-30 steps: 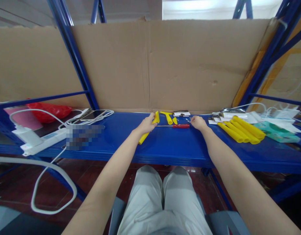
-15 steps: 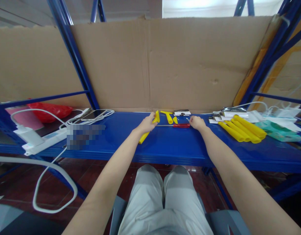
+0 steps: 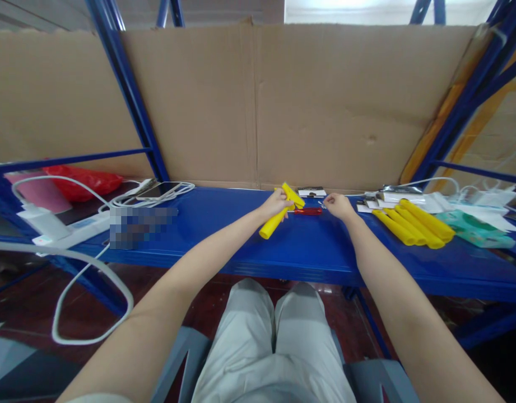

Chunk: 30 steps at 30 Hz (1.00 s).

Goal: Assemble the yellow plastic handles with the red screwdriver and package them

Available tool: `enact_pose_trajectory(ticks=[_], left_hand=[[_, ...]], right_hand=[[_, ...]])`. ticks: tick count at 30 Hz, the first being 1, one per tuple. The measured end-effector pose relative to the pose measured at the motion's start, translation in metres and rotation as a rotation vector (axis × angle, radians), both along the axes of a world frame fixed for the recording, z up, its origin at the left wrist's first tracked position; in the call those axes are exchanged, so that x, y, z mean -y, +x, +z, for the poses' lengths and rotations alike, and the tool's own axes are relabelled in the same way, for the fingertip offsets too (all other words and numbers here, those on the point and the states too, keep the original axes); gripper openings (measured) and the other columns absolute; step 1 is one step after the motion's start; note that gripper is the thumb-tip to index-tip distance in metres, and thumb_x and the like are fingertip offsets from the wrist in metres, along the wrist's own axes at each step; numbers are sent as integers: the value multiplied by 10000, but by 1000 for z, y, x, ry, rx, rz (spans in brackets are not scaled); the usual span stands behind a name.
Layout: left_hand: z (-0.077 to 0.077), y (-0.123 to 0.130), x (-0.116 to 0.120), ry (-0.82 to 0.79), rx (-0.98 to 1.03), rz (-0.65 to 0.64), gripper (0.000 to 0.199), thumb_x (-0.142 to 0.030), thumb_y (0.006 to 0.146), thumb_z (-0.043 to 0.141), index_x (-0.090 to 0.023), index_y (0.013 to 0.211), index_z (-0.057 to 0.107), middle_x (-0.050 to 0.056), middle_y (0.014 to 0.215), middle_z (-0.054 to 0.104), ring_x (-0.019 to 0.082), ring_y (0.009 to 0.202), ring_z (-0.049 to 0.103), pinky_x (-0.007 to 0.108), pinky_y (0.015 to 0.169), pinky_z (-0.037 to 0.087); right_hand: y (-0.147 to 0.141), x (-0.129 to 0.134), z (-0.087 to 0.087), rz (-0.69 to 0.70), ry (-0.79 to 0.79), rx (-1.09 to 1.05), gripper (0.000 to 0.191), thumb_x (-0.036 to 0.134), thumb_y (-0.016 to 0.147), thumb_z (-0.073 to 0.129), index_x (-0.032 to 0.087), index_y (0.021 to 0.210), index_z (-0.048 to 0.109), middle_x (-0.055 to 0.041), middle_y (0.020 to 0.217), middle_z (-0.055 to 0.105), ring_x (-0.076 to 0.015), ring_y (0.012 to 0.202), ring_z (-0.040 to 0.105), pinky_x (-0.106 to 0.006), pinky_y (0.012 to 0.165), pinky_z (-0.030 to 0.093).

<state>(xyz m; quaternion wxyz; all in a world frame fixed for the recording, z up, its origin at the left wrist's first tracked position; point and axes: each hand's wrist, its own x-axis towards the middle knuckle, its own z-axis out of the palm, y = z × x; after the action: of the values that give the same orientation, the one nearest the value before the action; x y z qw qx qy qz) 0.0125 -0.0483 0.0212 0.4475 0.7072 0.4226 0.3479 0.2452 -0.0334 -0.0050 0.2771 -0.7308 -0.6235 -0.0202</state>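
My left hand (image 3: 277,204) is closed around a yellow plastic tube-shaped handle (image 3: 271,225), which slants over the blue shelf. A yellow angled piece (image 3: 293,196) shows at the top of that hand; I cannot tell whether it is joined to the handle. To the right lies a screwdriver (image 3: 308,211) with a red handle, its shaft mostly hidden by my left hand. My right hand (image 3: 339,206) is bent with its fingertips together beside some tiny whitish bits (image 3: 321,205). Whatever those fingers hold, if anything, is too small to make out.
A small black-and-white card packet (image 3: 311,192) lies at the back. Several yellow tubes (image 3: 413,223) lie at right, beside a green plastic packet (image 3: 476,226). A white power strip (image 3: 79,228) with cables is at left. Cardboard (image 3: 316,106) walls off the back.
My left hand has moved right with the yellow handle, up to the loose yellow pieces and over the screwdriver shaft. My right hand stays near the tiny bits, its fingers slightly raised.
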Motion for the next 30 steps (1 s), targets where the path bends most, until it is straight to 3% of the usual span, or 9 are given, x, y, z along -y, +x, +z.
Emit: enact_pose_trajectory(ticks=[5,8,13,21,25,30], left_hand=[[5,35,-12,-101,6,-9,177,-124,859,495,-107,1030,537,11,621,597,104,451,539,250,511,494],[4,48,-20,-190,15,16,217,-121,859,486,-72,1058,559,17,594,588,113,453,542,254,520,499],[2,64,-29,-319,53,39,283,-182,863,510,-57,1111,566,26,609,594,111,460,547,225,488,492],[-1,70,-42,-432,154,47,248,-154,866,500,-60,1085,570,2,589,561,71,408,496,157,420,422],[8,47,-46,-325,108,35,255,-164,881,471,-65,1103,547,36,657,593,78,432,512,183,442,446],[22,-2,-48,154,-105,209,427,-102,828,529,-151,1244,444,117,1070,642,109,596,623,254,580,532]], right_hand=[[-12,6,6,149,-23,37,233,126,792,535,172,927,719,-72,977,730,-173,898,662,-244,796,479],[-19,11,12,237,-123,47,323,5,725,490,157,868,737,-56,914,740,-149,820,668,-206,755,479],[-22,18,19,259,-206,50,334,-15,683,467,141,765,750,-44,759,733,-146,704,658,-198,694,475],[-21,17,18,239,-245,52,354,7,712,459,111,868,760,-51,739,724,-133,671,643,-187,699,462],[-23,17,19,241,-247,28,380,1,716,439,119,882,760,-48,753,728,-131,684,643,-178,701,457],[-25,16,19,227,-270,-20,382,44,772,398,105,882,758,-74,866,741,-146,764,654,-178,704,458]])
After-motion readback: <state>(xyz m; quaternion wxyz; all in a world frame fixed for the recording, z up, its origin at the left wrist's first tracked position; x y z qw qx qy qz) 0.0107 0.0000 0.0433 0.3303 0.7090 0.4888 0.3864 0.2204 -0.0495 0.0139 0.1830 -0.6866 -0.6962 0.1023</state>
